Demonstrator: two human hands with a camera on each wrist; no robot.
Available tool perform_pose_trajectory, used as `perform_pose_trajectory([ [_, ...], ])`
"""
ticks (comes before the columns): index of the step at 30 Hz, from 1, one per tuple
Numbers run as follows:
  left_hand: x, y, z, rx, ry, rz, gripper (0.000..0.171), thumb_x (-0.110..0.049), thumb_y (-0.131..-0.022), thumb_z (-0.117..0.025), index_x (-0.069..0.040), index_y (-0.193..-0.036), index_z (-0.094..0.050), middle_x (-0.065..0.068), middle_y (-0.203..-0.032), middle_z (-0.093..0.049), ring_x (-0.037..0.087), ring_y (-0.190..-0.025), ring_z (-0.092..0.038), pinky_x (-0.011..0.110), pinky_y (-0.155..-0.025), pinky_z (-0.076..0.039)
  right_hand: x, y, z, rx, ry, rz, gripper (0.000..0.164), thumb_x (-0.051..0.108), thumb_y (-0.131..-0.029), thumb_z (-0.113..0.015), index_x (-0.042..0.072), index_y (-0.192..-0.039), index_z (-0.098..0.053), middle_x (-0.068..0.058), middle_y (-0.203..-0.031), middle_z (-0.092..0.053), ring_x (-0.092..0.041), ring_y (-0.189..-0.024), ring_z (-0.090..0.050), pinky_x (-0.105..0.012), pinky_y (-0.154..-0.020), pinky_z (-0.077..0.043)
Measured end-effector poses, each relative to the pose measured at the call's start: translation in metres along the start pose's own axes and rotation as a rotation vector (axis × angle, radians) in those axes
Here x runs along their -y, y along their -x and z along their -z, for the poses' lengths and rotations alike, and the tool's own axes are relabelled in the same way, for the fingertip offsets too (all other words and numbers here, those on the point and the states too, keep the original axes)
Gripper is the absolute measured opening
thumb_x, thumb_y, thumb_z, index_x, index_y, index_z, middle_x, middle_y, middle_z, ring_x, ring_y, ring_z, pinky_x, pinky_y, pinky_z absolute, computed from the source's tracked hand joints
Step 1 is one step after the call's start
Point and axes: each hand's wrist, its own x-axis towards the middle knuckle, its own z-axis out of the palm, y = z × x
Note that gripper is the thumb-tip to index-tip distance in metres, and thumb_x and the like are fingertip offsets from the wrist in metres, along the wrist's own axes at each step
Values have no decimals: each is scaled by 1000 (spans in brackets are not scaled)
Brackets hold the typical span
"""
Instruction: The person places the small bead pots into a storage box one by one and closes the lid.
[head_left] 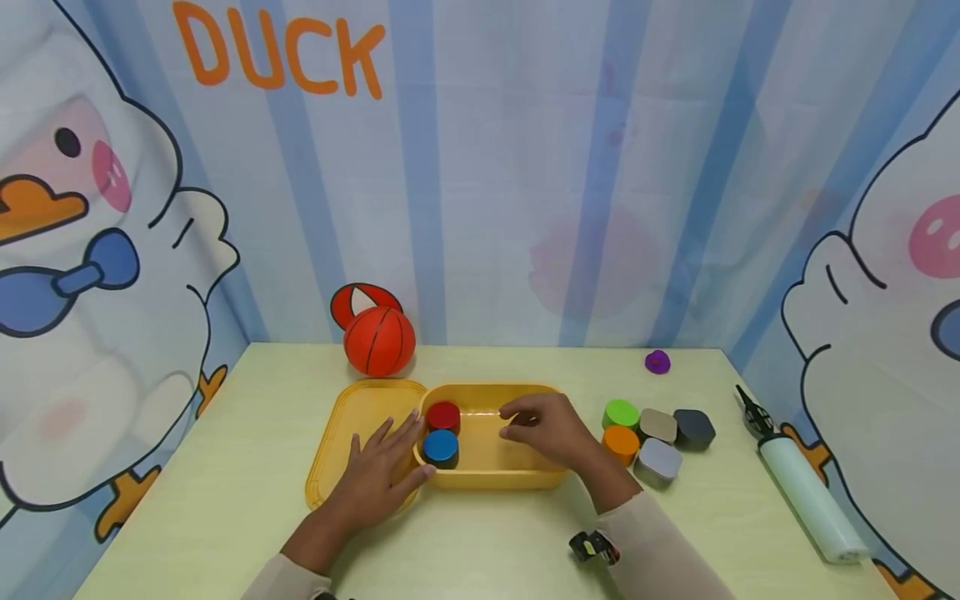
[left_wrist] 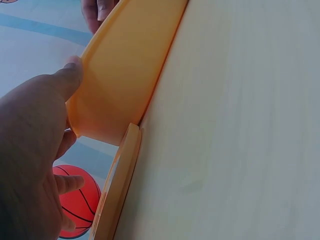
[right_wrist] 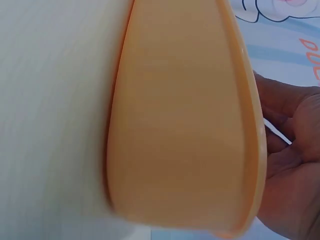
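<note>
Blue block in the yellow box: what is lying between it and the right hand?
In the head view, only the bare floor of the yellow box shows between the blue block and the right hand.

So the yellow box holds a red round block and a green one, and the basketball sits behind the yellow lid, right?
Not quite: the head view shows a blue round block, not a green one, with the red round block in the yellow box. The basketball does sit behind the yellow lid.
</note>
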Motion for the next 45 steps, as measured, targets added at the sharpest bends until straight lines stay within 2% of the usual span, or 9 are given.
perform_pose_trajectory([
  [9,3,-2,-3,-3,-13,-2,78,-61,-109,-55,-23,-173,-33,-3,-182,-27,47,-168,-26,91,-122,-8,-10,13,16,-103,19,31,24,6,-97,-81,-2,-119,-81,-22,-119,-80,-30,-102,-79,-46,-96,-67],
  [19,3,-1,-2,4,-8,-1,78,-60,-109,-56,-22,-173,-33,-2,-182,-28,48,-168,-26,92,-122,-7,-17,30,35,-191,42,7,21,6,-96,-82,-1,-116,-82,-19,-120,-81,-41,-117,-75,-60,-107,-60],
  [24,2,-1,-2,13,-23,7,78,-61,-109,-54,-23,-174,-32,-2,-182,-27,47,-168,-26,91,-122,-8,-25,38,43,-216,58,-32,25,8,-96,-83,-3,-119,-81,-18,-123,-81,-43,-124,-73,-61,-111,-57],
  [29,4,-2,-3,12,-20,-1,78,-61,-110,-54,-23,-174,-32,-3,-182,-26,47,-168,-26,92,-122,-7,-31,48,50,-239,117,-56,25,12,-97,-84,2,-120,-82,-17,-127,-80,-42,-128,-71,-65,-112,-55],
  [39,3,-5,-3,-15,-3,-14,78,-61,-108,-57,-23,-173,-35,-2,-181,-29,47,-167,-27,92,-122,-8,-35,61,66,-282,145,-174,25,13,-97,-83,7,-122,-82,-18,-137,-74,-46,-140,-62,-67,-121,-47],
  [45,3,-3,-2,-9,0,-14,77,-60,-109,-55,-22,-173,-35,-1,-181,-29,48,-167,-28,92,-121,-7,-41,67,70,-283,179,-206,26,17,-99,-83,10,-124,-81,-18,-139,-73,-45,-140,-62,-66,-120,-48],
])
